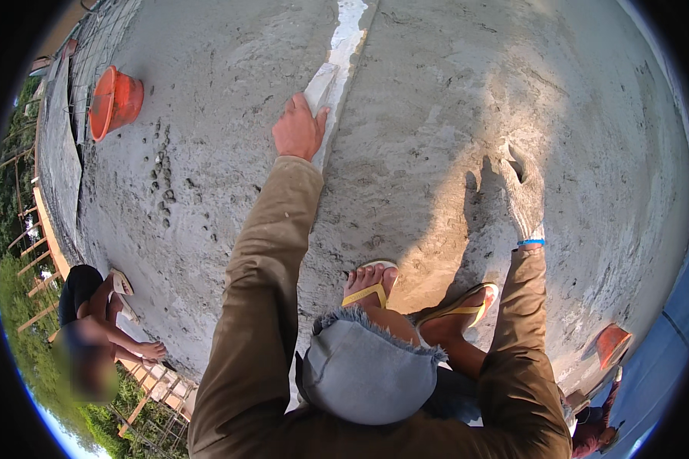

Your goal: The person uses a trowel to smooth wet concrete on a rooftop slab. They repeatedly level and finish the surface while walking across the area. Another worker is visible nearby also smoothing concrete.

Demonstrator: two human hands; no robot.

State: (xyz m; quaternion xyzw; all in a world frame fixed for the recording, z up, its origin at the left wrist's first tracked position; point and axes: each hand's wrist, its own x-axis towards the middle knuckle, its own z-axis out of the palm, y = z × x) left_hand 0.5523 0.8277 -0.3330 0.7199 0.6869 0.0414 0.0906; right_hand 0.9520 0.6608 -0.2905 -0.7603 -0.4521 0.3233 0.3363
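My bare left hand [297, 130] is closed round the near end of a flat, pale, straight-edged piece [321, 86]; its exact kind I cannot make out. That piece lies against a long narrow strip [351, 38], smeared white and grey, running away across the grey concrete surface [421, 99]. To the right, my right hand [523, 191] wears a knitted, cement-stained glove with a blue cuff. Low over the concrete, its thumb stands apart from the fingers around a dark gap. No tool shows in it, and the fingertips are partly hidden.
An orange bucket [116, 103] stands far left near wire mesh [103, 38]; another orange container [612, 346] lies at right. One person [92, 306] crouches at left beside timber framing [50, 237]. Another person [595, 428] is at lower right, by blue sheeting [670, 325]. My sandalled feet are below.
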